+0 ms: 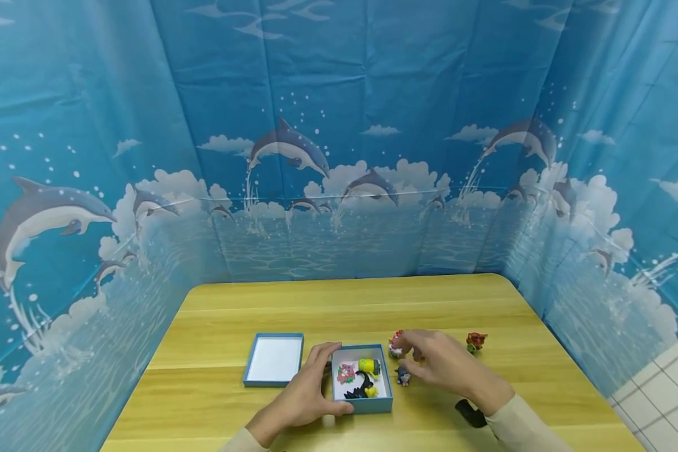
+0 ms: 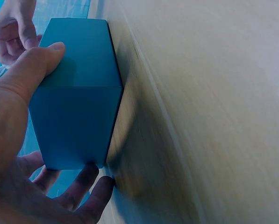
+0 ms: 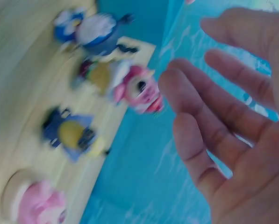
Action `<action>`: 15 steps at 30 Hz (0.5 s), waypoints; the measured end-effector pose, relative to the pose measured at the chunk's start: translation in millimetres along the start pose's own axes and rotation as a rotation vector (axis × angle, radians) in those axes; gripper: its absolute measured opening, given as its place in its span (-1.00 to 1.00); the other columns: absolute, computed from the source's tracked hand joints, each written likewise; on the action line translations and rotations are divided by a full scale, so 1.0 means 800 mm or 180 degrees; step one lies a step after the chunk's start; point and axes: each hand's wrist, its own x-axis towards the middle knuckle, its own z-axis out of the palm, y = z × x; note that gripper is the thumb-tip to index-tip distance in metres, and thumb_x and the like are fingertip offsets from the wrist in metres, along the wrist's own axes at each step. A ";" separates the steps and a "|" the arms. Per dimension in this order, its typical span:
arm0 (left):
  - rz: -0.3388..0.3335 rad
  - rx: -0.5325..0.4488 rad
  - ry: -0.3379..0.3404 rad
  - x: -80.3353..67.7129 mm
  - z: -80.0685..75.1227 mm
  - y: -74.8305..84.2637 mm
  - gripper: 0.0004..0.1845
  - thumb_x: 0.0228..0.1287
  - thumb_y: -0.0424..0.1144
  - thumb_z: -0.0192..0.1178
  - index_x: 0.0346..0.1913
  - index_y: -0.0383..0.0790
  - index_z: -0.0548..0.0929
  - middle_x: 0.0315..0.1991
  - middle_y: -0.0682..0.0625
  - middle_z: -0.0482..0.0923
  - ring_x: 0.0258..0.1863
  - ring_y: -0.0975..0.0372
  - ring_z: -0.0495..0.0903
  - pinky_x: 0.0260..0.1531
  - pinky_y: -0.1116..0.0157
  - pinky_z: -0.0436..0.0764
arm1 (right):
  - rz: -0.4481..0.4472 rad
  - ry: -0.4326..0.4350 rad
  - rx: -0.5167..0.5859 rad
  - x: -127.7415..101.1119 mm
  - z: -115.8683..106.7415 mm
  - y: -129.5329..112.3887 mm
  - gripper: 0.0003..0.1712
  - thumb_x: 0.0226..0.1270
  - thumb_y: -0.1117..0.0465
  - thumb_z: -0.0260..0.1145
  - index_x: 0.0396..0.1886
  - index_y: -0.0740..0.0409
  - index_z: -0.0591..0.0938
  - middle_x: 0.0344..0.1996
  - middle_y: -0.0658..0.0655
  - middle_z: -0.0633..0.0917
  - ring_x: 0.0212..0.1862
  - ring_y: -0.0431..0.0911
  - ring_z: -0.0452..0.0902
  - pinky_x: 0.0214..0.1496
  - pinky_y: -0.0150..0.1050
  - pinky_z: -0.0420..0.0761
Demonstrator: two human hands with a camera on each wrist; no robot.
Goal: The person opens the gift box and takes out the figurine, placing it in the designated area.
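Blue cardboard box [image 1: 363, 402] is sitting open near the front edge of the wooden table [image 1: 486, 301], and I'm seeing the left hand [image 1: 307, 392] gripping its left wall, thumb along the front, fingers curled round the far corner. Right hand [image 1: 437, 364] is hovering just right of the box with fingers relaxed and spread, grasping nothing; the pink-and-white figurine [image 1: 396, 344] is lying right at its fingertips [image 1: 402, 344], the dark figurine [image 1: 403, 376] under the palm, so the right hand is nearer both. Small glossy plastic toys are filling the box; its flat lid [image 1: 274, 359] is lying left, white inside up.
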 end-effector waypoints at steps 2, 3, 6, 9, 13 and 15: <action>0.0029 0.0007 0.0004 0.001 0.000 -0.001 0.31 0.25 0.19 0.78 0.89 0.00 0.18 0.82 -0.13 0.21 0.65 -0.19 0.52 0.62 -0.38 0.56 | -0.0110 -0.0164 0.0080 0.009 -0.001 -0.007 -0.75 0.59 0.25 0.62 0.16 0.03 0.82 -0.05 0.04 0.93 -0.15 -0.25 0.81 -0.13 -0.24 0.86; 0.0022 0.0019 -0.0001 0.001 0.000 -0.001 0.31 0.25 0.20 0.78 0.89 0.01 0.18 0.82 -0.12 0.21 0.65 -0.17 0.52 0.63 -0.37 0.56 | -0.0168 -0.0251 0.0122 0.013 -0.001 -0.011 -0.74 0.59 0.25 0.62 0.17 0.03 0.83 -0.02 0.05 0.92 -0.12 -0.21 0.83 -0.09 -0.22 0.88; 0.0036 0.0020 -0.0005 0.001 -0.001 -0.001 0.31 0.26 0.21 0.77 0.88 -0.01 0.18 0.81 -0.12 0.21 0.63 -0.14 0.54 0.62 -0.35 0.58 | -0.0305 -0.0531 0.0162 0.027 0.003 -0.020 -0.72 0.60 0.22 0.63 0.20 0.02 0.84 0.05 0.06 0.91 0.00 -0.13 0.87 0.03 -0.20 0.90; 0.0046 0.0030 -0.0016 0.001 -0.002 -0.001 0.30 0.28 0.22 0.76 0.89 0.01 0.18 0.82 -0.12 0.21 0.63 -0.13 0.54 0.62 -0.33 0.59 | -0.0380 -0.0795 0.0183 0.042 0.008 -0.029 -0.70 0.60 0.20 0.64 0.23 0.04 0.86 0.12 0.05 0.90 0.07 -0.10 0.87 0.12 -0.22 0.89; 0.0082 0.0036 -0.0019 0.001 -0.002 0.001 0.29 0.29 0.21 0.75 0.89 0.00 0.17 0.82 -0.13 0.20 0.64 -0.14 0.54 0.60 -0.33 0.59 | -0.0377 -0.1160 0.0162 0.060 0.016 -0.040 -0.64 0.56 0.14 0.68 0.26 0.00 0.89 0.16 -0.07 0.90 0.17 -0.18 0.84 0.24 -0.24 0.86; 0.0087 0.0048 -0.0014 0.001 -0.003 0.002 0.29 0.29 0.21 0.75 0.89 0.00 0.18 0.82 -0.12 0.20 0.64 -0.13 0.54 0.60 -0.33 0.59 | -0.0371 -0.1340 0.0167 0.069 0.020 -0.045 -0.61 0.53 0.15 0.70 0.28 -0.04 0.89 0.16 -0.12 0.90 0.19 -0.23 0.83 0.27 -0.27 0.84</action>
